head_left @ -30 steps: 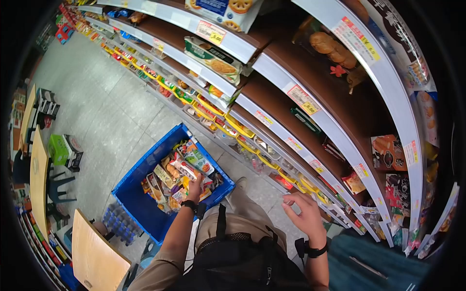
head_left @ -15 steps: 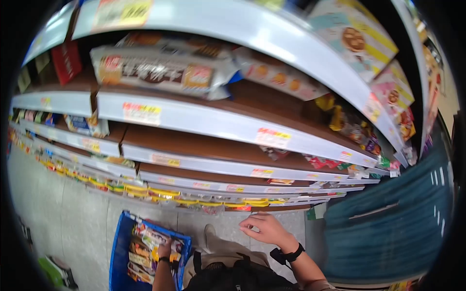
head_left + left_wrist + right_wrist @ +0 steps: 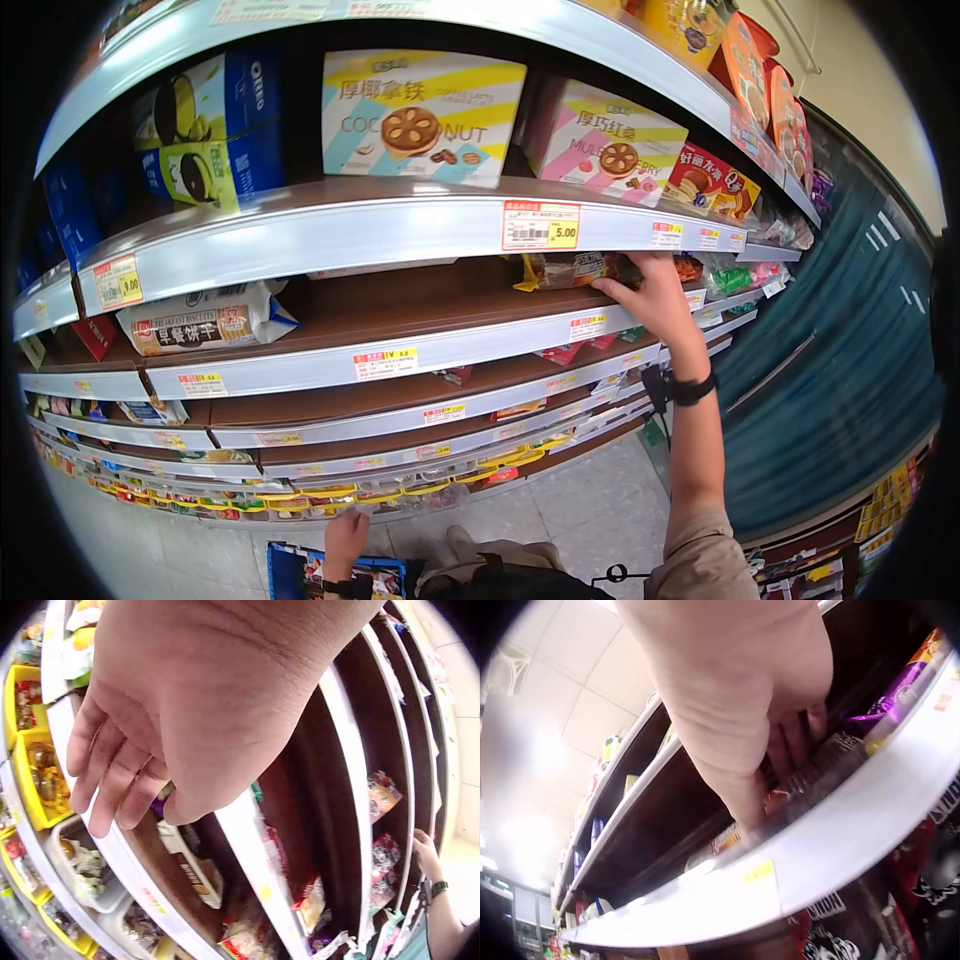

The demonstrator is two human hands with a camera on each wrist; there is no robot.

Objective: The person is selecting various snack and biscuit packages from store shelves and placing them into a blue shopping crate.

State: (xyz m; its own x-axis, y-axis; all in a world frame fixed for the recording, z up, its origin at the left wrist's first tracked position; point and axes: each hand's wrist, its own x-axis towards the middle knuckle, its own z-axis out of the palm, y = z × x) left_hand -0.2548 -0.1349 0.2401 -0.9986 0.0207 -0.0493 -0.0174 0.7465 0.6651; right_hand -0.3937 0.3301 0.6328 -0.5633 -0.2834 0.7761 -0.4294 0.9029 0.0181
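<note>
- Two hands are working well apart: at the bottom of the frame, left of centre, the left hand (image 3: 345,535) is hanging just above the blue crate (image 3: 283,572), wrist downward, its fingers (image 3: 105,780) loose and nearly straight, holding nothing.
- Upper centre, the snack packet (image 3: 562,270) is lying at the front of the second shelf (image 3: 400,355), behind the rail. It is at risk of snagging on that lip and tumbling, or of dragging the neighbouring packets (image 3: 700,268) off.
- Right of centre, the right hand (image 3: 655,300) is being held high, arm almost straight, fingers bending over the snack packet. I cannot tell whether they are actually gripping it, and a weak hold is risking a drop.
</note>
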